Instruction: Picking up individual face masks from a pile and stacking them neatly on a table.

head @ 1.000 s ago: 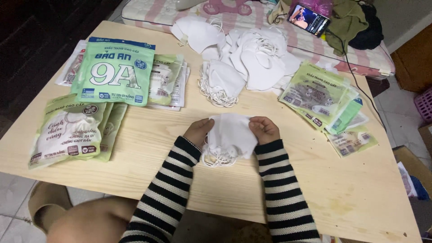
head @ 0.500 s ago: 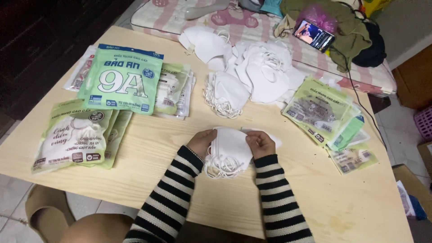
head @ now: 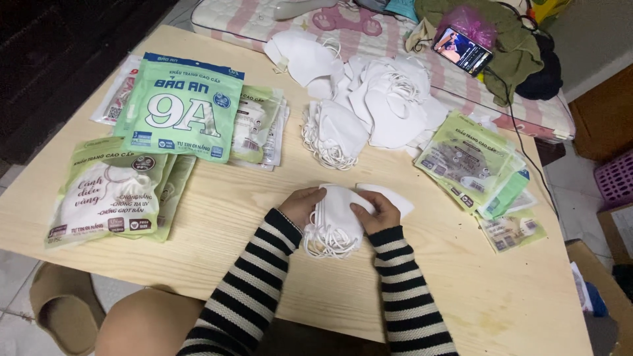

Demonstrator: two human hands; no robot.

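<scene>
Both hands have closed in, left hand (head: 302, 206) and right hand (head: 374, 213) pinching the mask stack (head: 335, 221) between them.

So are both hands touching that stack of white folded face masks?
Touching. The head view shows the left hand and right hand pressed against the stack of white folded face masks.

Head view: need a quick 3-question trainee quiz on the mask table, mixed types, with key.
1. True or false: both hands grip the stack of white masks on the wooden table.
2. Multiple choice: where does the large green pouch lie relative to the hands? A) far left of the table B) near right C) under the masks
3. Fill in: the phone rests on the ___ beyond the table.

Key:
1. True: left hand and right hand flank the stack, fingers on top.
2. A
3. Quilted mat.
</scene>
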